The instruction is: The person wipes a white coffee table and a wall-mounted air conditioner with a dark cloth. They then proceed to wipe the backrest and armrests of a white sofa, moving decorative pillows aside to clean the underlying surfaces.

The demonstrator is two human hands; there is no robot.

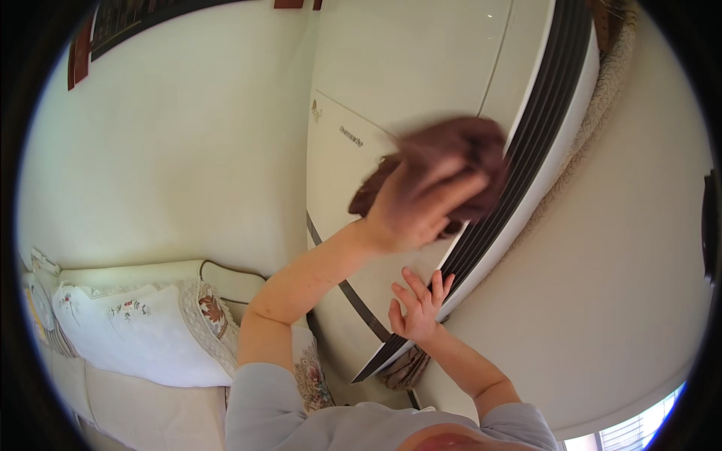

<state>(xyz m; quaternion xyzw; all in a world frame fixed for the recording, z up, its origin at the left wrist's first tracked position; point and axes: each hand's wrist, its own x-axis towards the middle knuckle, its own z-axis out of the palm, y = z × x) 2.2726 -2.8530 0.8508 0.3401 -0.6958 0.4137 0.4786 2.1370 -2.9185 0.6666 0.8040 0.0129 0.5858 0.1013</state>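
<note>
My left hand [414, 206], blurred, grips a dark reddish-brown cloth [479, 146] against or just in front of a tall white appliance cabinet [361, 175], which looks like a floor-standing air conditioner. The cloth covers part of the front panel and of the dark slatted strip [522, 152] along its edge. Lower and to the right, my right hand [416, 307] is empty with its fingers spread, at the lower part of that strip. Whether it touches the strip is hard to tell.
A cream sofa [141, 406] with a white embroidered cover [141, 338] stands at lower left. Beside the cabinet runs a patterned curtain [586, 129], its gathered brown part [405, 369] near the cabinet's narrow end. A dark-framed picture [152, 22] hangs at upper left.
</note>
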